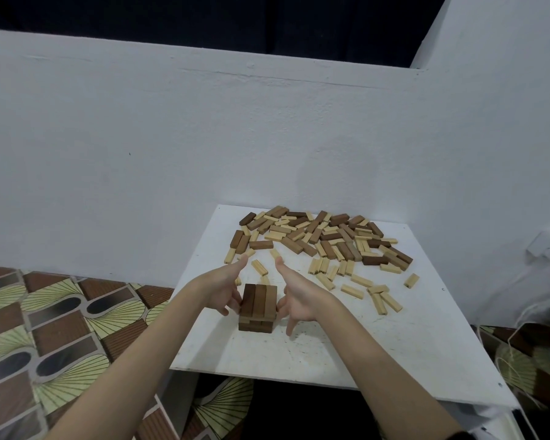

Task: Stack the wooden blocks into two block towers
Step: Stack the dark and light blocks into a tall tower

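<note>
A short tower of dark brown blocks (257,308) stands near the front middle of the white board (331,350). Its top layer is three blocks side by side, laid crosswise over the layers below. My left hand (226,289) flanks the tower's left side with fingertips against the upper blocks. My right hand (294,300) flanks its right side, fingers straight and touching the top layer. Both thumbs point away toward the far pile. A big heap of loose dark and light blocks (324,238) lies at the back of the board.
Several pale blocks (383,300) lie scattered right of the tower, and one pale block (259,267) lies between my thumbs. A white wall rises behind the board. Patterned floor (61,328) lies to the left; cords hang at the right edge.
</note>
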A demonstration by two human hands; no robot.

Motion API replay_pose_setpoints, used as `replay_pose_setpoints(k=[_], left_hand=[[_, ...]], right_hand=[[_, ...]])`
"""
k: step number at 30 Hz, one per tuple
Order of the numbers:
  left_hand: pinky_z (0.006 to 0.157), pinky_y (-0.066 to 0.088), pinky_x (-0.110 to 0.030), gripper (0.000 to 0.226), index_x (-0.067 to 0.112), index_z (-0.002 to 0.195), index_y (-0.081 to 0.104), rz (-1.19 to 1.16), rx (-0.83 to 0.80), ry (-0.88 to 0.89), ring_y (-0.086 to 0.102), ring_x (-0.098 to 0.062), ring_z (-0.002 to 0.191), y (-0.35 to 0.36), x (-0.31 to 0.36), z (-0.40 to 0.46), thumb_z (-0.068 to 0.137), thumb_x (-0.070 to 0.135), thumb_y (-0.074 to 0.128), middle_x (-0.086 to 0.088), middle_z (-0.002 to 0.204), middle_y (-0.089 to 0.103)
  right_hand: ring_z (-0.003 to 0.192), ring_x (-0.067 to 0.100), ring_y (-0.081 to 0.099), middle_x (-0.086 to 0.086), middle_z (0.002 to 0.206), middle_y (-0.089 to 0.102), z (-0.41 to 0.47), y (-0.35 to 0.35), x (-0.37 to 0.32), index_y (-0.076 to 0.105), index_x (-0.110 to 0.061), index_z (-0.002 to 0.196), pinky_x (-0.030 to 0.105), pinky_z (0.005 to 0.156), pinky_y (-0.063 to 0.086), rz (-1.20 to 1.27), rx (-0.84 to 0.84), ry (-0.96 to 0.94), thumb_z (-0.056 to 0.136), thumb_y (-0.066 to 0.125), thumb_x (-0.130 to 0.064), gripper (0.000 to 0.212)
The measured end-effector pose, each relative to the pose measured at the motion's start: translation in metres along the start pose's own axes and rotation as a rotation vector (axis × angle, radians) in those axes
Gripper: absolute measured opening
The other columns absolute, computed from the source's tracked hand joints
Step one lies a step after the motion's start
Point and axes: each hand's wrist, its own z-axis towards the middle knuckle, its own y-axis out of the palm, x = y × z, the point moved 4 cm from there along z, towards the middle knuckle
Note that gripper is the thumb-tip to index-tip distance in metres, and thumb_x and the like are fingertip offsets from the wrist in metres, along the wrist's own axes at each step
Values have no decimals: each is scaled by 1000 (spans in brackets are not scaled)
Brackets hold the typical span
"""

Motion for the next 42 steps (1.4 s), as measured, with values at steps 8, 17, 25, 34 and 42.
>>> replay_pose_setpoints(k=[8, 17, 25, 34, 42], left_hand=[[113, 16, -50, 91, 4, 149, -8, -18, 2, -1, 35, -42, 133, -1, -2, 2, 90, 69, 17, -34, 148, 21], [113, 16, -49, 93, 6, 149, -8, -47, 43, -34, 33, -43, 134, -7, -14, 11, 87, 72, 10, -35, 147, 23], [114, 14, -50, 87, 11, 149, -13, -55, -7, -28, 41, -43, 129, -3, -18, 15, 88, 70, 5, -36, 143, 29], [114, 12, -50, 90, 4, 149, -8, -66, 19, -38, 26, -42, 138, -2, -17, 17, 89, 70, 10, -30, 151, 16], [115, 11, -50, 87, 5, 149, -4, -76, 32, -34, 21, -41, 140, 3, -13, 14, 91, 68, 11, -27, 153, 13]], right_hand=[[137, 52, 22, 28, 155, 13, 0, 2, 1, -11, -27, 151, 71, 108, 6, -5, 10, -12, 91, 18, -71, 80], [143, 47, 3, 31, 155, 1, 13, -5, 8, -14, -25, 151, 68, 110, -2, 77, 48, 36, 84, 17, -79, 91], [139, 47, 23, 34, 147, 29, 6, 2, 7, 3, -9, 152, 62, 114, 2, 62, 40, 55, 90, 8, -72, 89], [141, 47, 17, 33, 150, 23, 10, 2, 8, -10, -17, 152, 65, 112, -3, 72, 66, 44, 88, 12, -75, 88], [142, 46, 15, 29, 153, 18, 25, 4, 10, -2, -23, 153, 67, 110, -6, 37, 47, 37, 84, 7, -78, 89]])
